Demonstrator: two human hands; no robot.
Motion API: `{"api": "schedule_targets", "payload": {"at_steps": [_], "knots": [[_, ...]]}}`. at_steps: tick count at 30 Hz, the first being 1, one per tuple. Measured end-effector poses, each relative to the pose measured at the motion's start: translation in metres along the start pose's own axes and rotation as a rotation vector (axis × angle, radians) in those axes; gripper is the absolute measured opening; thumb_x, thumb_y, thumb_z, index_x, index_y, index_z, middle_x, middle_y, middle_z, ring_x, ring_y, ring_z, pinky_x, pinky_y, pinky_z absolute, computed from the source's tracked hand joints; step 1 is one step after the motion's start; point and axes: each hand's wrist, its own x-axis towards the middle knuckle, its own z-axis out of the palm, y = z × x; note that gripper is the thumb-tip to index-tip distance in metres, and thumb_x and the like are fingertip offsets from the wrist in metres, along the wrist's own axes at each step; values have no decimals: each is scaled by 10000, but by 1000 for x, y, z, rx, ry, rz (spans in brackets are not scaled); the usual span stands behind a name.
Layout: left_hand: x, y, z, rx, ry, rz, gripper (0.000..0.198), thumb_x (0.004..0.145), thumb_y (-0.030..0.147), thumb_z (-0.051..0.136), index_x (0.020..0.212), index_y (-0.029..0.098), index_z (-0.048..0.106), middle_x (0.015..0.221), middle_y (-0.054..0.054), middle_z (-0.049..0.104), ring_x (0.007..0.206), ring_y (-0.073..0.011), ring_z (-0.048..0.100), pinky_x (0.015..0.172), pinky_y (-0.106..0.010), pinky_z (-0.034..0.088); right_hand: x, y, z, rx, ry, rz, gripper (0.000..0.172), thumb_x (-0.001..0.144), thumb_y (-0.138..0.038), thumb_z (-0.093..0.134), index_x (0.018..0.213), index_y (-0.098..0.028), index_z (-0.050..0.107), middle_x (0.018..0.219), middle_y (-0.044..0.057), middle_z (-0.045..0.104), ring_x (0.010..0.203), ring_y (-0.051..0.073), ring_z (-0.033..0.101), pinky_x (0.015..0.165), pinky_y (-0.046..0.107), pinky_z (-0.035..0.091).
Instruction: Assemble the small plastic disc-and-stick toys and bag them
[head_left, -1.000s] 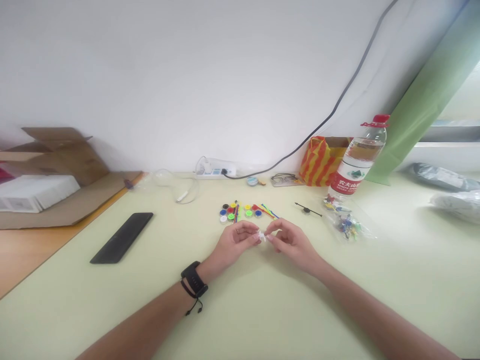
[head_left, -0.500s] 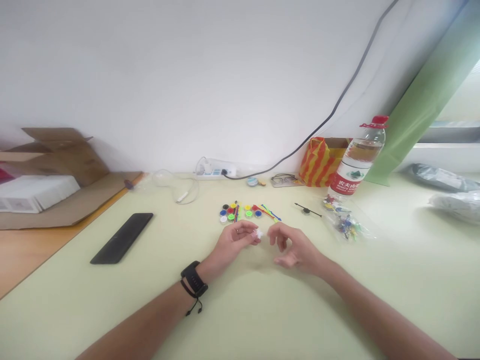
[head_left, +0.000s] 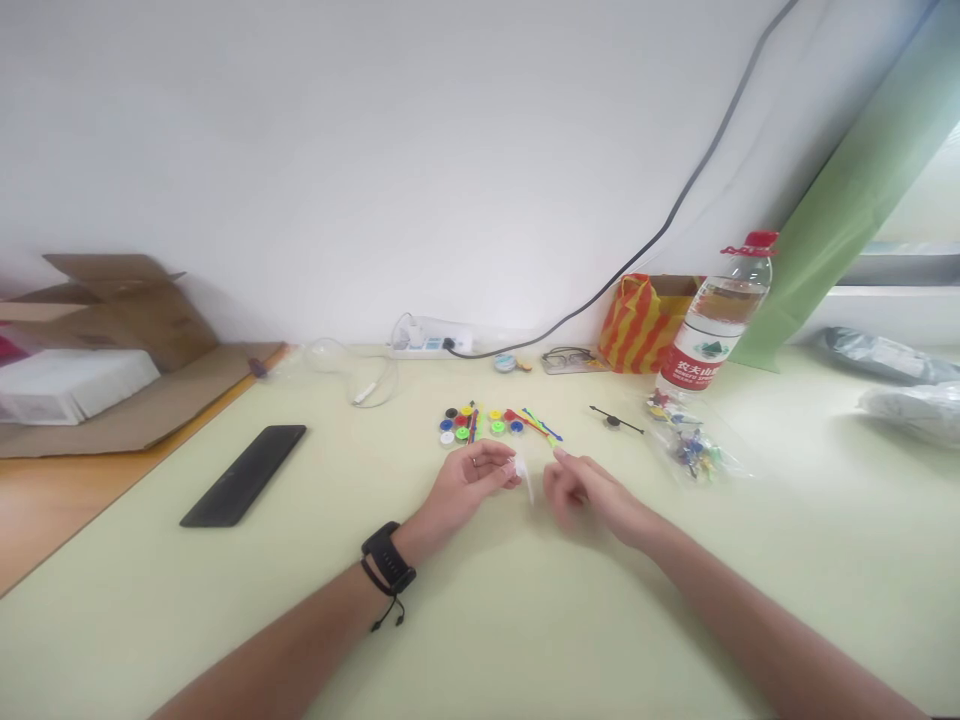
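Between the thumb and fingers of my left hand is a small white spinner, its base partly hidden by the fingertips. A thin white blurred pointer sticks out from it towards me. My right hand hovers just to the right, apart from the spinner; its fingers are curled and slightly smeared, the thumb is raised away from them, and nothing shows in it. Beyond my hands lie several coloured discs and thin coloured arrow pointers. A black arrow spinner rests farther right.
A clear bag of small coloured pieces lies by the water bottle. A black flat case is at the left. Near the wall are a power strip, glasses and a striped bag. Cardboard covers the far left.
My right thumb has lifted and its fingers have curled in more. A blurred white pointer now shows below the spinner. My left hand has stayed in place.
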Motion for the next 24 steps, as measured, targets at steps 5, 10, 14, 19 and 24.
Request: {"api": "schedule_targets", "payload": {"at_steps": [5, 10, 14, 19, 24], "knots": [[0, 0, 0, 13, -2, 0, 337, 806, 382, 831, 1018, 150, 710, 913, -74, 737, 839, -193, 729, 850, -334, 587, -1, -5, -7, 115, 80, -63, 573, 1006, -585, 455, 601, -188, 538, 666, 20, 560, 574, 135, 436, 625, 321, 374], [0, 0, 0, 29, -15, 6, 334, 813, 398, 820, 1012, 155, 706, 940, -79, 738, 848, -204, 731, 848, -352, 591, -2, -11, -5, 115, 67, -35, 430, 972, -593, 525, 902, -189, 655, 955, 85, 712, 615, 148, 549, 666, 341, 483], [0, 0, 0, 44, -16, 16, 321, 820, 393, 813, 1013, 160, 705, 941, -78, 739, 845, -202, 727, 856, -358, 588, -4, -15, -2, 75, 62, -16, 431, 961, -597, 548, 880, -189, 658, 852, 66, 712, 610, 150, 571, 674, 340, 501], [-1, 2, 1, 48, -12, 2, 330, 811, 389, 822, 1018, 156, 713, 936, -86, 742, 866, -211, 726, 858, -363, 590, -5, -18, -1, 76, 67, -10, 392, 959, -566, 573, 871, -192, 654, 848, 52, 714, 604, 139, 570, 673, 332, 499], [-1, 3, 1, 44, -15, 4, 334, 809, 394, 824, 1014, 154, 714, 931, -81, 745, 853, -208, 730, 862, -366, 591, -5, -20, 0, 65, 71, 4, 382, 955, -561, 580, 870, -194, 648, 809, 41, 706, 597, 140, 569, 665, 328, 498]]}}
